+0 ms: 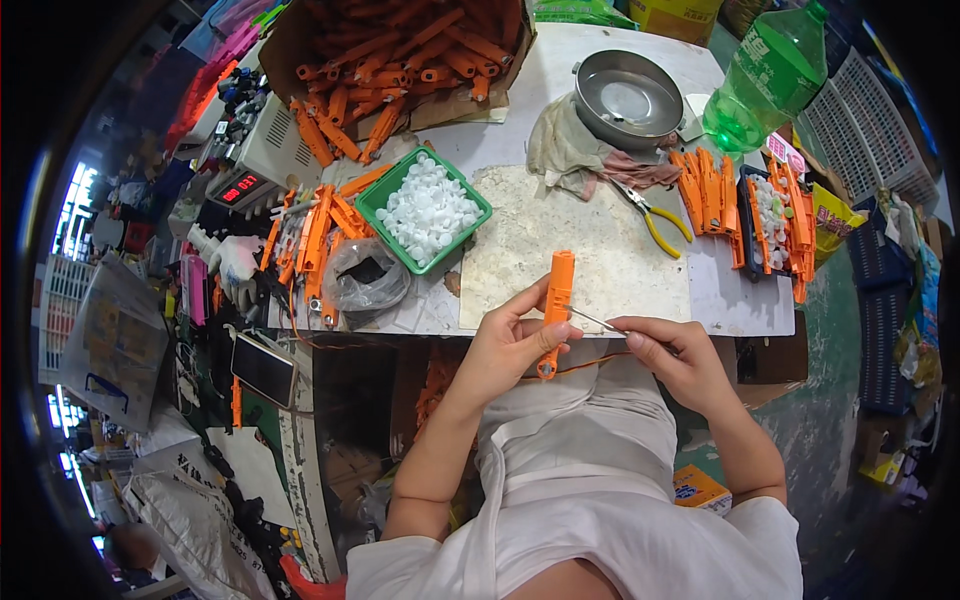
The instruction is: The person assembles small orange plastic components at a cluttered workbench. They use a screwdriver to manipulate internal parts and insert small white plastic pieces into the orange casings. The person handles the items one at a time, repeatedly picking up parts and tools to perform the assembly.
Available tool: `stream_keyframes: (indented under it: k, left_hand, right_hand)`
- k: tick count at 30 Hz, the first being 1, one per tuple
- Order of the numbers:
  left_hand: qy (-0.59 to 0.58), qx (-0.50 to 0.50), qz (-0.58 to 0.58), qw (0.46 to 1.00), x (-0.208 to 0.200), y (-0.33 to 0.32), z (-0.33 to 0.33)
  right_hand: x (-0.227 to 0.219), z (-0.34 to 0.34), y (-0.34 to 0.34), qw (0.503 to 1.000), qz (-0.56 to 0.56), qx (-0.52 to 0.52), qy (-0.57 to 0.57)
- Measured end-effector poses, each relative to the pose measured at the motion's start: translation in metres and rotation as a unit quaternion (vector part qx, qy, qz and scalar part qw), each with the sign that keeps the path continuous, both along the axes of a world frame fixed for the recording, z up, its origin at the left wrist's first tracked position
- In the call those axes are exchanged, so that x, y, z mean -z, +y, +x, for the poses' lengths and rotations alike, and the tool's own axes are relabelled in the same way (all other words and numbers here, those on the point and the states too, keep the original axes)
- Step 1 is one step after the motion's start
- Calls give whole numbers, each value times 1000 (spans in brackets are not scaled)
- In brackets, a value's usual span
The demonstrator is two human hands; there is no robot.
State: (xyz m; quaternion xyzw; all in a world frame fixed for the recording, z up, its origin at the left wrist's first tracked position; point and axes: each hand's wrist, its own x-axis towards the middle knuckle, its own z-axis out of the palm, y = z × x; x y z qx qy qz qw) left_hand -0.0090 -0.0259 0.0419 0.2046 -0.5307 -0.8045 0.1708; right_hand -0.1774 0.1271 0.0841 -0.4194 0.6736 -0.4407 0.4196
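Observation:
An orange plastic part (pixel 561 285), long and narrow with a round hole at its lower end, stands upright in my left hand (pixel 522 340). The fingers and thumb of that hand are closed round its lower half. My right hand (pixel 680 362) pinches a thin metal tool (pixel 597 320), whose handle is mostly hidden in the fingers. The tool's slim tip reaches the side of the orange part, near its middle. Both hands are in front of the table's near edge, above my lap. I cannot make out what the tip touches.
A green tray (pixel 421 262) of small white plastic pieces stands left of the worn work board (pixel 500 215). Yellow-handled pliers (pixel 655 222), a metal bowl (pixel 628 98) on a rag, and a green bottle (pixel 768 75) lie beyond. Orange parts fill a cardboard box (pixel 290 50); others flank both sides.

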Motion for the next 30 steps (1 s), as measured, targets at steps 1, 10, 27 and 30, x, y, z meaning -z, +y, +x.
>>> stream_keyframes:
  k: [1,10,27,30]
  left_hand:
    - [-6,-1,-4,1000,0,0,0]
    - [-14,4,-19,1000,-1,3,-1]
    - [-58,-20,-32,998,-2,13,-5]
    - [-14,-42,0,999,5,12,-7]
  right_hand:
    - [-1,-1,-1,1000,-1,1,-3]
    - [-10,-7,3,996,46,9,-78]
    - [6,5,14,880,-128,-94,448]
    - [1,4,11,906,-98,-74,406]
